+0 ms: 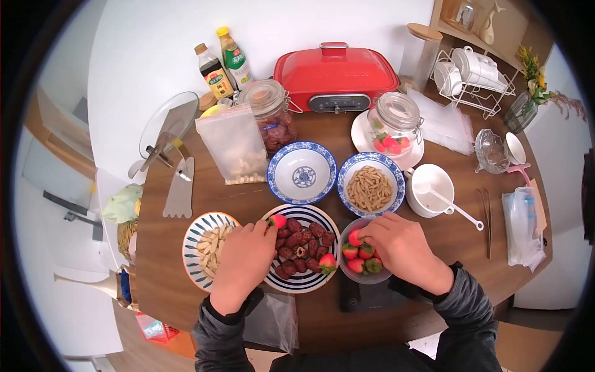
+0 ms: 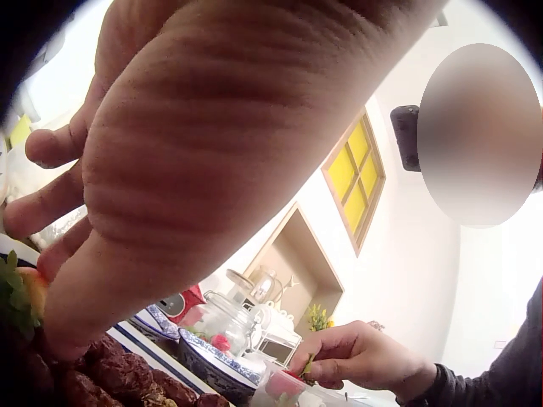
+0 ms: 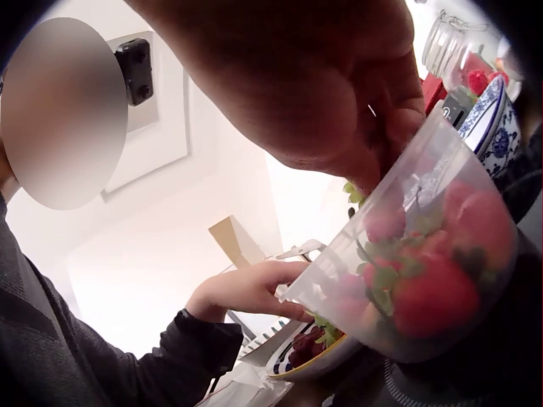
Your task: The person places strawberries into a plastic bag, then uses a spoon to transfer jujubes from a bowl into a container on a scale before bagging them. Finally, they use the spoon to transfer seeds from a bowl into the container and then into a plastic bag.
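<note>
A striped plate heaped with dried red dates lies in front of me. At its far rim my left hand pinches a strawberry; the left wrist view shows that berry under the fingertips, above the dates. A second strawberry rests on the plate's right edge. To the right stands a clear plastic bowl of strawberries. My right hand reaches into it and pinches one strawberry.
A plate of pale slices sits left of the dates. Behind are an empty blue bowl, a bowl of pasta-like pieces, a white cup with spoon, glass jars, a red cooker and a bag.
</note>
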A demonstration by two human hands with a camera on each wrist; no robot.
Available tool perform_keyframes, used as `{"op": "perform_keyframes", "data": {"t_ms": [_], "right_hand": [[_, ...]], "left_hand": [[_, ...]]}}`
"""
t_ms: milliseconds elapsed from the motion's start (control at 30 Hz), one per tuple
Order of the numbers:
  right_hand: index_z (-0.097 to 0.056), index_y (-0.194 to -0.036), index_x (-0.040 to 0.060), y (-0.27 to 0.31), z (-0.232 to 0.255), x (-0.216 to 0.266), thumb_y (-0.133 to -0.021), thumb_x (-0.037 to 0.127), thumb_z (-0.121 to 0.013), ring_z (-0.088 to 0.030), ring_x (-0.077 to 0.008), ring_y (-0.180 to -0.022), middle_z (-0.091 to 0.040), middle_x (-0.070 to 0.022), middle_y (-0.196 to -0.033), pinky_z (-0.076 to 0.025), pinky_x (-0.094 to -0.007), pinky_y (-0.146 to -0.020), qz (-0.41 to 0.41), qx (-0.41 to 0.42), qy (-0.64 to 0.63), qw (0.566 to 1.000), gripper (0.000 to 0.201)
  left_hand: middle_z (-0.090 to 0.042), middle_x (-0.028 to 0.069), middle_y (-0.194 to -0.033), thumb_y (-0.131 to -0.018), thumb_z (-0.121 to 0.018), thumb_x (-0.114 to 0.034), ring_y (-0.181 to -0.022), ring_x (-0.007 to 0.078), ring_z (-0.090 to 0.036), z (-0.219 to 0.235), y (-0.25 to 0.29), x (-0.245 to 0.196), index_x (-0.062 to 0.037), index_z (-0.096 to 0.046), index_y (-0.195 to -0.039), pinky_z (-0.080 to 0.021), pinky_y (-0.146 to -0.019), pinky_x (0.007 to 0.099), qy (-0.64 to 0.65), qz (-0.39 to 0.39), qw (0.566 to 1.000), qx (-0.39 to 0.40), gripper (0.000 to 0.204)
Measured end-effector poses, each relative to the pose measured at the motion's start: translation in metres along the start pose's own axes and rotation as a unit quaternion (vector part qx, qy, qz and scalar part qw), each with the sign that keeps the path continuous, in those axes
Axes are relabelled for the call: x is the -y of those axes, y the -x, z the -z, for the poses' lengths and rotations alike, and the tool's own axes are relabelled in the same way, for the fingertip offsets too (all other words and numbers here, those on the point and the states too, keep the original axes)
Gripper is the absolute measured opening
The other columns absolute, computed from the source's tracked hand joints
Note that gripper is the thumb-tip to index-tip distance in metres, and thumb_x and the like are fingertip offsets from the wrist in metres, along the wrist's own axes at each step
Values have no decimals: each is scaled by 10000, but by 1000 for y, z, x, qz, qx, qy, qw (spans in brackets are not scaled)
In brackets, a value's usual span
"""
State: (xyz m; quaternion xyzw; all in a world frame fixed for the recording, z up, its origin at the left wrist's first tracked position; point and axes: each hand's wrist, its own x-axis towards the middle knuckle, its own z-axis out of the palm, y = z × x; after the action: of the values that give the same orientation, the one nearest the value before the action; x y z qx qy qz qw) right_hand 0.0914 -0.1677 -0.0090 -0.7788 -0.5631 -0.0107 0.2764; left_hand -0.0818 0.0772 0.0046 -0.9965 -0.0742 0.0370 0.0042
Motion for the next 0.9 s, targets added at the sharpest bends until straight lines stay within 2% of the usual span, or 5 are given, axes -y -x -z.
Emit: {"op": "perform_keyframes", "data": {"t_ms": [67, 300, 533, 733, 900], "right_hand": [[-692, -955, 96, 1, -6, -4, -713, 67, -701, -645, -253, -859, -661, -43, -897, -547, -365, -664, 28, 11, -9, 999, 244], [-705, -1023, 107, -2, 9, 10, -774, 101, -721, -656, -259, -911, -678, -39, -969, -563, -363, -704, 22, 29, -4, 999, 250], [-715, -995, 64, 23, 29, 2, -792, 34, -742, -677, -295, -863, -708, -81, -978, -566, -370, -717, -32, -99, -31, 994, 207], [-716, -973, 30, 55, 40, -9, -827, -60, -697, -675, -258, -787, -709, -115, -946, -533, -308, -577, -143, -158, -83, 973, 173], [-719, -971, 32, 69, 32, -12, -840, -51, -700, -675, -259, -783, -709, -124, -936, -519, -292, -571, -195, -170, -129, 957, 156]], "left_hand": [[-623, 105, -1025, -766, -756, -150, -945, 298, -626, -6, -1, 0, -43, -655, -1145, -499, -830, 406, -14, -4, 1000, -4, 406], [-632, 78, -941, -746, -756, -153, -920, 273, -626, -16, -4, 2, -71, -663, -1111, -493, -791, 399, -54, -4, 998, -21, 385], [-621, 82, -903, -738, -751, -120, -855, 290, -623, -15, -8, 8, -83, -657, -975, -500, -749, 413, -42, -16, 999, -31, 258], [-626, 85, -916, -723, -755, -77, -883, 322, -631, 22, -5, 0, -94, -637, -935, -509, -751, 422, 77, -20, 995, -64, 244], [-659, 69, -1055, -775, -761, -87, -943, 310, -642, 39, -19, -34, -109, -651, -1000, -522, -792, 410, 229, -151, 957, -90, 251]]}}
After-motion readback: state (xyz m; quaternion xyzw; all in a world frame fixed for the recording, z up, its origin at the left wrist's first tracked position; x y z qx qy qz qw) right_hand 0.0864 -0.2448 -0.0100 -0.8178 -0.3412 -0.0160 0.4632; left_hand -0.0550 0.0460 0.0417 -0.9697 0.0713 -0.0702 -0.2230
